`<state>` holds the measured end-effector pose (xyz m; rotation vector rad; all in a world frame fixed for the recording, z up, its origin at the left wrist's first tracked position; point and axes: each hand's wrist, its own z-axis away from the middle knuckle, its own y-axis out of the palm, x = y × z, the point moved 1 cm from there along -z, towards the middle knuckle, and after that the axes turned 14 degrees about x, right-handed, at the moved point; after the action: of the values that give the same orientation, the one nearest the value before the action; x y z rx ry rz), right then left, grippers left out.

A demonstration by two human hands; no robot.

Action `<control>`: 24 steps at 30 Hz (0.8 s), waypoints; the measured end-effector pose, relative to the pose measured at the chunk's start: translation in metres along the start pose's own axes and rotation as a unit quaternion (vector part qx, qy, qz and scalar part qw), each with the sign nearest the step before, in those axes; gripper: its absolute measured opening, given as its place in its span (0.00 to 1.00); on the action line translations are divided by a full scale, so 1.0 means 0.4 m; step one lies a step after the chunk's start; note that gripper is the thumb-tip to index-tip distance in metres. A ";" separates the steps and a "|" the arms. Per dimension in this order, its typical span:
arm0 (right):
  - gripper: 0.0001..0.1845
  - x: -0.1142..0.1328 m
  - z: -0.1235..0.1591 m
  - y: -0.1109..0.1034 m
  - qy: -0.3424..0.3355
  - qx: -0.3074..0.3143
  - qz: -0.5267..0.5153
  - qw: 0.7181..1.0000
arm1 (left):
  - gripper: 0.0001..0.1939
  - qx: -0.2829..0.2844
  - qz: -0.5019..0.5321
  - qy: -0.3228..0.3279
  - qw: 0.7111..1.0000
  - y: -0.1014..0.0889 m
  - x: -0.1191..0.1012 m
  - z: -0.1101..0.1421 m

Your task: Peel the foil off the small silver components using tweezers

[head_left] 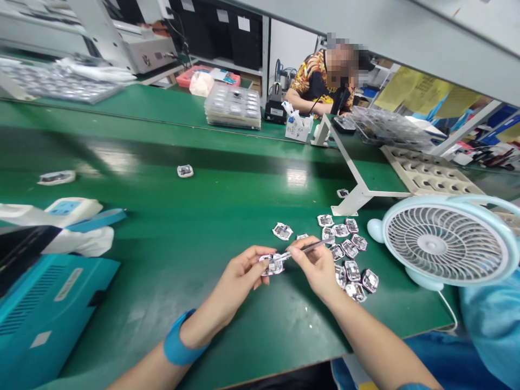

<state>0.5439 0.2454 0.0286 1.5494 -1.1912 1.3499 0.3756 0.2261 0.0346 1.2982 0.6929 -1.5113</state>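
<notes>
Bare left hand (240, 274), bare right hand (317, 269); blue wrist strap (179, 338) on left; pale blue sleeve (493, 325).

A small metal-framed component (273, 264) is partly hidden by the fingers of the left hand (244, 271), and the tip of the slim tool (305, 250) in the right hand (319, 268) is lost against it. At one o'clock, the seated co-worker's head (341, 65) is blurred out; at two o'clock, the writing on the yellow sheets (426, 89) is too small to read. The teal machine (44, 309) at eight o'clock is cut off by the picture's edges.
</notes>
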 end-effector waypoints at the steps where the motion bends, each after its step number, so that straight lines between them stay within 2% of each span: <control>1: 0.12 0.001 0.000 0.000 -0.002 0.002 0.005 1.000 | 0.15 0.000 -0.001 0.000 1.000 0.000 0.001 0.000; 8: 0.14 0.000 -0.006 -0.002 0.048 0.024 -0.027 0.998 | 0.15 -0.004 0.016 0.003 1.000 0.003 0.001 0.002; 12: 0.10 0.003 0.000 -0.002 -0.003 -0.005 -0.013 1.000 | 0.15 0.006 0.058 -0.017 0.998 0.005 -0.004 0.004; 15: 0.05 0.002 0.007 0.001 -0.038 -0.002 -0.005 0.999 | 0.15 0.015 0.093 -0.026 0.995 0.008 -0.008 0.004; 24: 0.04 -0.004 0.010 0.005 -0.066 0.008 0.001 0.998 | 0.18 0.034 0.098 -0.036 0.994 0.012 -0.008 0.006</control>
<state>0.5432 0.2415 0.0264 1.6712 -1.2659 1.2774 0.3791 0.2234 0.0392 1.3155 0.4575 -1.4233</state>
